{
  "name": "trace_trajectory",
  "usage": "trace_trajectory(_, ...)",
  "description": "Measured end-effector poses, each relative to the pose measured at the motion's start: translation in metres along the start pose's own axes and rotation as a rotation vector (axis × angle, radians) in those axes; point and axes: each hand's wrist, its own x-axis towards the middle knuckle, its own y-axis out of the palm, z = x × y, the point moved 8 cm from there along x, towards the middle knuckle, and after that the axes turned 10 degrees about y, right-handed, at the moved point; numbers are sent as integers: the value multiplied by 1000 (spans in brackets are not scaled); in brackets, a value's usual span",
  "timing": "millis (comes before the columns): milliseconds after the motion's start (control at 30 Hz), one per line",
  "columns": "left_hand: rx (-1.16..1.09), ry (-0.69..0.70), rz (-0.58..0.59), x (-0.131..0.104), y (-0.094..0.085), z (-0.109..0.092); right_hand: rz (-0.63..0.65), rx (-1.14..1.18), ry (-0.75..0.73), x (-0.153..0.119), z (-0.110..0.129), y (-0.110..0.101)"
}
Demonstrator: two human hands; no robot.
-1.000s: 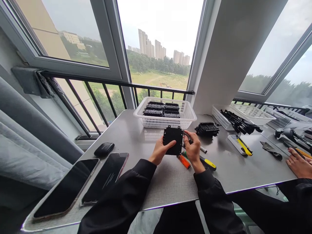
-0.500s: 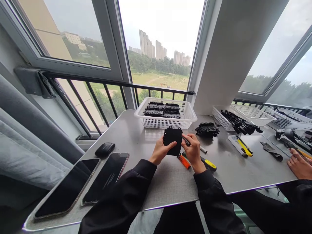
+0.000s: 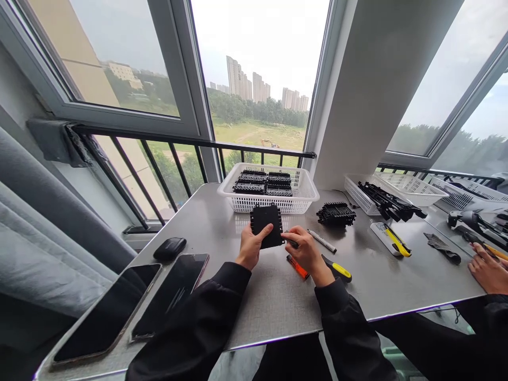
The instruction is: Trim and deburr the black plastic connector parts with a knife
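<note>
Above the table, my left hand (image 3: 251, 247) grips a flat black plastic plate (image 3: 265, 222) with toothed edges, its thumb pressed on the face. My right hand (image 3: 305, 248) is closed around a small dark-handled tool (image 3: 292, 242), whose kind I cannot make out. Its tip is at the plate's lower right edge. Under and beside my right hand lie an orange tool (image 3: 297, 267), a grey marker-like pen (image 3: 322, 241) and a yellow-and-black handle (image 3: 337, 269). A stack of similar black plates (image 3: 336, 214) sits further right.
A white basket (image 3: 270, 203) with several black plates stands by the window. Phones (image 3: 107, 312) and a black case (image 3: 170, 248) lie at left. To the right are a yellow utility knife (image 3: 397, 241), a grey cloth (image 3: 442, 247), more baskets and another person's hand (image 3: 486, 267).
The plate has moved left and turned in my left hand, showing its right toothed edge. My right hand has shifted slightly left and down with the tool, uncovering more of the pen.
</note>
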Motion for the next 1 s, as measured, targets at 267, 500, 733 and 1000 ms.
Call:
trace_trajectory(267,64,-8,105,-3,6,4,1,-9,18,0,6,-7)
trace_trajectory(500,82,-51,150,-7,10,6,4,61,17,2,8,-11)
trace_trajectory(733,507,290,2,-5,0,-29,-95,204,90,1,10,-20)
trace_trajectory(1000,884,614,14,-13,0,-55,141,378,235,3,-1,13)
